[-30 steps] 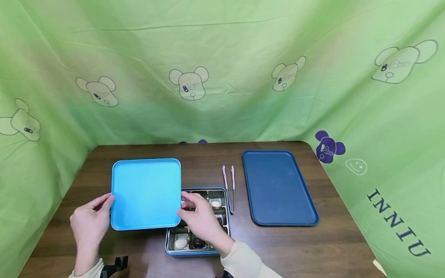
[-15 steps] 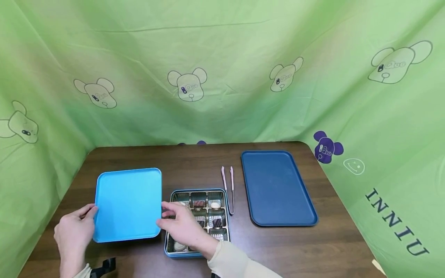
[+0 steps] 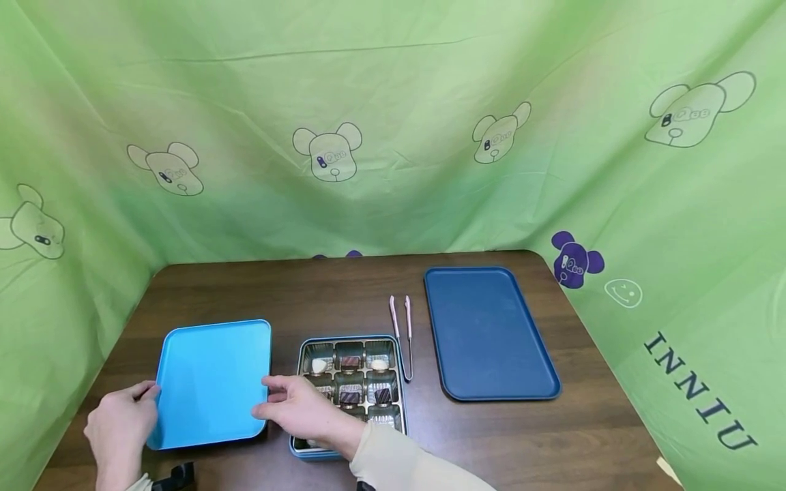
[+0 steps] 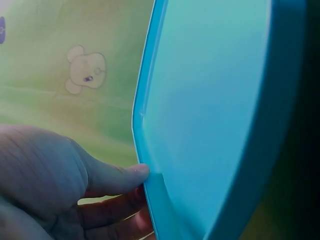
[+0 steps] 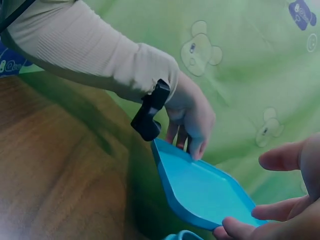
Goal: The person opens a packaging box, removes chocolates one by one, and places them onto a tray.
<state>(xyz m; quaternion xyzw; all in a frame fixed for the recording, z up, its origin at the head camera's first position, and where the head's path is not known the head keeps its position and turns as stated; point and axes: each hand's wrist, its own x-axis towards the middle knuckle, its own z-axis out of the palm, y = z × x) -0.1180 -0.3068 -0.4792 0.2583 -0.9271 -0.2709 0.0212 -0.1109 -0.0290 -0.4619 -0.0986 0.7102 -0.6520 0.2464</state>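
Note:
A shallow light-blue lid [image 3: 211, 385] hangs tilted over the left of the table, left of the chocolate box [image 3: 401, 409]. My left hand [image 3: 123, 423] pinches its left edge, thumb [image 4: 135, 172] on the rim and fingers curled behind. At the opposite edge, my right hand [image 3: 307, 409] has fingertips [image 5: 240, 226] touching the rim, while its thumb [image 5: 280, 157] stands raised apart from it. The box has dark compartments with wrapped-looking trays; a dark chocolate [image 3: 383, 395] and a white one [image 3: 379, 365] show. My right hand and forearm cover its lower left part.
Behind the box's right side lie tongs [image 3: 410, 341] with pink ends. A dark-blue tray [image 3: 491, 334] rests on the right of the brown wooden table [image 3: 467, 443]. A green printed curtain [image 3: 399, 204] surrounds the back and sides.
Both hands have carried the lid left and toward the front, away from over the box. More of the box's compartments now show. Tongs and dark-blue tray have stayed put.

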